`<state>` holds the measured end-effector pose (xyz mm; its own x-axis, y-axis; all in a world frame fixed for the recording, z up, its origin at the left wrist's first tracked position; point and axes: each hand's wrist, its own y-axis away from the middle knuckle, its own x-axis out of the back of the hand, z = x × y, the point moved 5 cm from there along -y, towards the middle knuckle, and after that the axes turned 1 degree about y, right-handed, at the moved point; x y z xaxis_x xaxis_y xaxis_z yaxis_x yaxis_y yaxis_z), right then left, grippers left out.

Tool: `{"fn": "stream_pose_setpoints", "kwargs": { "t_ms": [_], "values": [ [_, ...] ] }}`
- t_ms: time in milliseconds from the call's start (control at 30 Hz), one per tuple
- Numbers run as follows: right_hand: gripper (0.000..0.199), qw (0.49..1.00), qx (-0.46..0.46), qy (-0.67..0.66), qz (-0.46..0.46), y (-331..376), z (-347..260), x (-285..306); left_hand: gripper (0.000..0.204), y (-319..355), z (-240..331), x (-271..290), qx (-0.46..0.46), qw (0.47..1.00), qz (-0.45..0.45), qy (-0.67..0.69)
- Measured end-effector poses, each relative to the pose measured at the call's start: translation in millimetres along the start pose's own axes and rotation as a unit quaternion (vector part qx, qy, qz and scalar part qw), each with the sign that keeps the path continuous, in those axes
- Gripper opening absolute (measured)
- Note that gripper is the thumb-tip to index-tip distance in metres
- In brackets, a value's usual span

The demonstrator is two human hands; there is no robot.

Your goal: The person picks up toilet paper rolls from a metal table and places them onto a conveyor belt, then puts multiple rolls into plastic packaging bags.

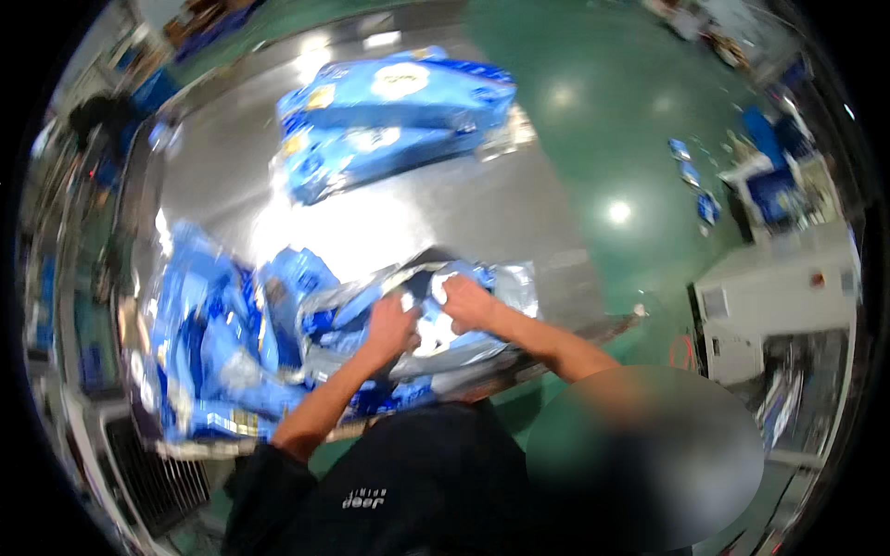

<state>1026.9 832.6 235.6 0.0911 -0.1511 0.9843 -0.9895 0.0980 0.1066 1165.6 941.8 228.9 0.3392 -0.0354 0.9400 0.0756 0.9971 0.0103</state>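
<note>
In front of me on the metal table lies a loose, see-through plastic bag (514, 283) with blue packaging showing in it. Both hands work at its middle, a short way apart. My left hand (394, 326) is curled closed on the bag's film. Fingers bent, my right hand (466, 303) grips the film just to the right. White patches show at the fingertips of both hands; blur hides what they are. Beside my left forearm spreads a heap of crumpled blue plastic packages (222, 343).
Filled blue packs (399, 107) in clear wrap lie at the far side of the metal table (218, 176). The green floor (593, 139) runs along its right side, with small blue packets (686, 173) on it. A pale machine cabinet (779, 296) stands at the right.
</note>
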Motion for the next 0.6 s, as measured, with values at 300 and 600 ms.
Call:
{"fn": "stream_pose_setpoints", "kwargs": {
  "t_ms": [300,600],
  "values": [
    [0.046,0.812,-0.354,-0.326,0.331,186,-13,112,0.046,62,18,80,0.093,0.990,0.107,0.020],
    [0.036,0.341,-0.525,-0.517,0.584,372,-191,41,0.036,70,104,165,-0.028,0.963,0.195,0.182]
  ]
}}
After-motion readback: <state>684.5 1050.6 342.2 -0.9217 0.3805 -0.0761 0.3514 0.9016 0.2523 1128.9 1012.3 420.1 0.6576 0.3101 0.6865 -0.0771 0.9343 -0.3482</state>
